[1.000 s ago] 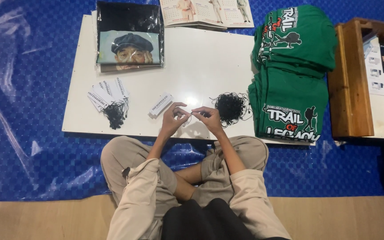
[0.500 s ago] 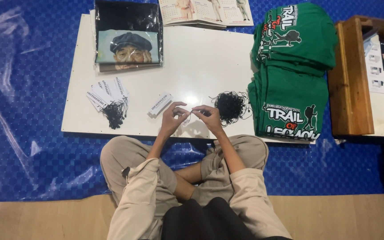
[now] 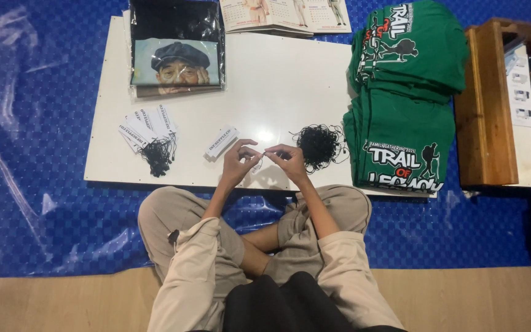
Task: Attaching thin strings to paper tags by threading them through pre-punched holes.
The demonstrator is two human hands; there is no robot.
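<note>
I sit cross-legged at a low white board [image 3: 290,80]. My left hand [image 3: 238,161] and my right hand [image 3: 287,161] meet over the board's front edge, pinching a small white paper tag [image 3: 257,158] between their fingertips; a thin black string seems to run between them. A tangled heap of black strings [image 3: 318,145] lies just right of my right hand. A short stack of white tags [image 3: 221,142] lies just left of my left hand. Farther left sits a fan of tags with strings attached [image 3: 150,132].
Two piles of folded green printed shirts [image 3: 404,104] lie at the board's right end. A bagged dark shirt with a portrait print [image 3: 176,52] lies at the back left, an open booklet [image 3: 284,13] behind it. A wooden box [image 3: 490,104] stands to the right. Blue plastic sheet [image 3: 32,154] covers the floor.
Both hands stay together at the board's front edge, with only small finger movements on the tag. Nothing else on the board has moved.
</note>
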